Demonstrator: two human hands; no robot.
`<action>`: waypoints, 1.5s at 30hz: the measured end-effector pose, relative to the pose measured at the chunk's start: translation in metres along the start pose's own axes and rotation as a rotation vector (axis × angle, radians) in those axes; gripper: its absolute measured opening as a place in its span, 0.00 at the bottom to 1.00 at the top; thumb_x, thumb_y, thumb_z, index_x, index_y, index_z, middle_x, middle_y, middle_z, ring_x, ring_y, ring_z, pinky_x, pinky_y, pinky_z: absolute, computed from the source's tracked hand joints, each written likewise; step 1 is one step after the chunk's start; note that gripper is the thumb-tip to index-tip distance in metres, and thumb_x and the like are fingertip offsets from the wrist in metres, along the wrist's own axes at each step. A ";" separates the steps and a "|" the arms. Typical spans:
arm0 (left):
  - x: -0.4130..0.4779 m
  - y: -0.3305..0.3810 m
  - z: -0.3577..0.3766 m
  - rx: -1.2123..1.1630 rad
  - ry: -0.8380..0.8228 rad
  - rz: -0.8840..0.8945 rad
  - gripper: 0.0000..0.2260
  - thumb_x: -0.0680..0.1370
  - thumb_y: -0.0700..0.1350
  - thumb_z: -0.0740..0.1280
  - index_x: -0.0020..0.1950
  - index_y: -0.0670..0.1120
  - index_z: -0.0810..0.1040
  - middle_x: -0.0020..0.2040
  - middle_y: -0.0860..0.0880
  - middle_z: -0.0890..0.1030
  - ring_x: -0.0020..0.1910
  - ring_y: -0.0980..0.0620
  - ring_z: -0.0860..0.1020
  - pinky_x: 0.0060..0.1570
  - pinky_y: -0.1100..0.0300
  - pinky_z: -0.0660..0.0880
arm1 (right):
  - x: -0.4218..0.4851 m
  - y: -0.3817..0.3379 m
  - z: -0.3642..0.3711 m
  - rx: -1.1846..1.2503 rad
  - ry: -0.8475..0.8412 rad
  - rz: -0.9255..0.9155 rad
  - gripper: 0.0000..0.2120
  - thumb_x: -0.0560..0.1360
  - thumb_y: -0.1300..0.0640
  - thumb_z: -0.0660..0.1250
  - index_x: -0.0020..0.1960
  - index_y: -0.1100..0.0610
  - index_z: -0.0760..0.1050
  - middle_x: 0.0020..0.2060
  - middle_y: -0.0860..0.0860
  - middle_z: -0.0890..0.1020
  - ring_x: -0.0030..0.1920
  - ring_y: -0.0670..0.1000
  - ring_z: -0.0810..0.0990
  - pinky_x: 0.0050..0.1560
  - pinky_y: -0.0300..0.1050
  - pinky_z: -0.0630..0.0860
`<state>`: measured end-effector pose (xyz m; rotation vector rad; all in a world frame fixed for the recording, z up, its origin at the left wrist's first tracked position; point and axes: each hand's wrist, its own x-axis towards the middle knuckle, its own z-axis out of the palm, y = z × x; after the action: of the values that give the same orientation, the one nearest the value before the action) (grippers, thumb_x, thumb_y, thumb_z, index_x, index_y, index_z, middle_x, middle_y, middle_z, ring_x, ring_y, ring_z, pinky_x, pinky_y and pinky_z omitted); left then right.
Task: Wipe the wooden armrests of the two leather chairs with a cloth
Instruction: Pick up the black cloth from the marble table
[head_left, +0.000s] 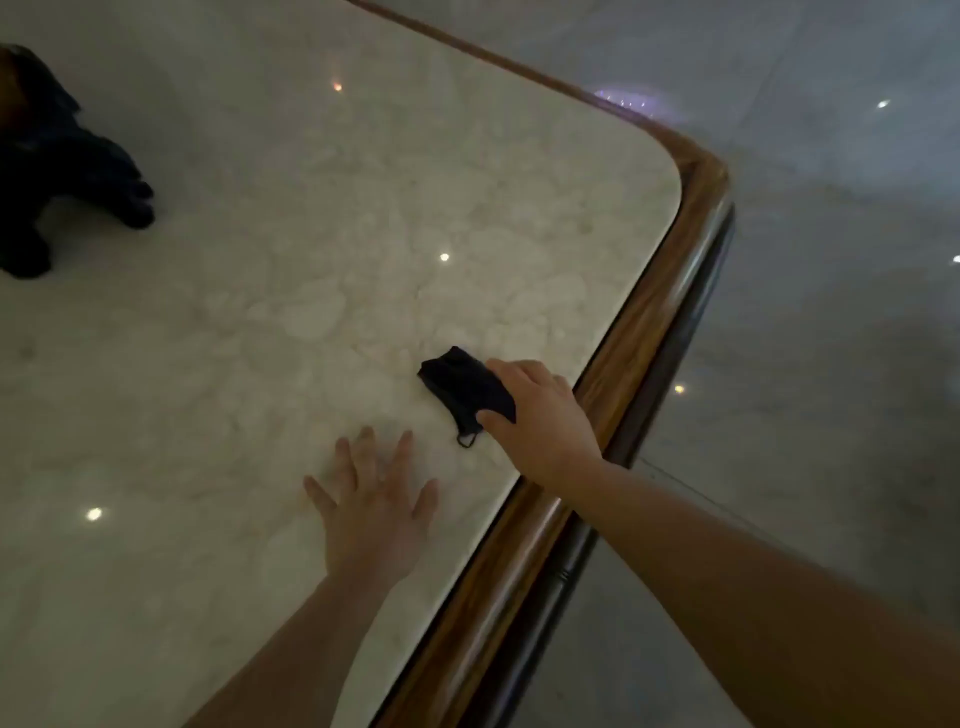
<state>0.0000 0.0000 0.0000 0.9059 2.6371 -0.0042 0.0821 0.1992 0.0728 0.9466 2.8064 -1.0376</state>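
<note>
A person's right hand (540, 415) is closing thumb and fingers around a dark cloth (462, 389) lying on a marble table (311, 234), its length angling away leftward; the left hand (374, 509) is resting flat, empty, beside it.

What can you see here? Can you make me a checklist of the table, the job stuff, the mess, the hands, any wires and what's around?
Surface: pale marble table with a wooden rim, glossy, showing light spots.
Job's things: dark cloth lying near the table's right edge; no chairs or armrests in view.
Clutter: dark bundle at the far left, too dim to identify.
Grips: right hand closed on the cloth; left hand flat on the marble, fingers spread, holding nothing.
Cables: nothing seen.
Surroundings: shiny tiled floor beyond the table.
</note>
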 end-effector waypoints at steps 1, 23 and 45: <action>0.002 0.000 0.003 -0.005 -0.014 -0.013 0.31 0.77 0.68 0.43 0.78 0.60 0.45 0.80 0.43 0.48 0.78 0.38 0.44 0.68 0.26 0.49 | 0.009 0.001 0.007 -0.030 -0.015 -0.010 0.28 0.80 0.44 0.63 0.78 0.44 0.59 0.74 0.48 0.66 0.70 0.56 0.64 0.64 0.52 0.70; 0.002 0.003 -0.014 0.021 -0.072 -0.010 0.34 0.76 0.68 0.42 0.78 0.57 0.36 0.80 0.44 0.42 0.78 0.39 0.41 0.70 0.28 0.45 | -0.006 0.015 0.005 -0.079 -0.117 0.119 0.20 0.74 0.55 0.70 0.63 0.50 0.68 0.50 0.53 0.77 0.42 0.54 0.77 0.37 0.46 0.74; -0.132 0.144 -0.211 0.118 0.114 0.372 0.34 0.77 0.68 0.40 0.79 0.52 0.51 0.79 0.41 0.57 0.78 0.37 0.53 0.70 0.29 0.52 | -0.197 -0.014 -0.243 0.153 0.286 0.299 0.17 0.72 0.56 0.70 0.56 0.43 0.70 0.42 0.45 0.80 0.32 0.46 0.80 0.24 0.42 0.76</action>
<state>0.1136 0.0608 0.2574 1.4650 2.5484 -0.0165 0.2835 0.2288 0.3104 1.5910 2.6955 -1.1668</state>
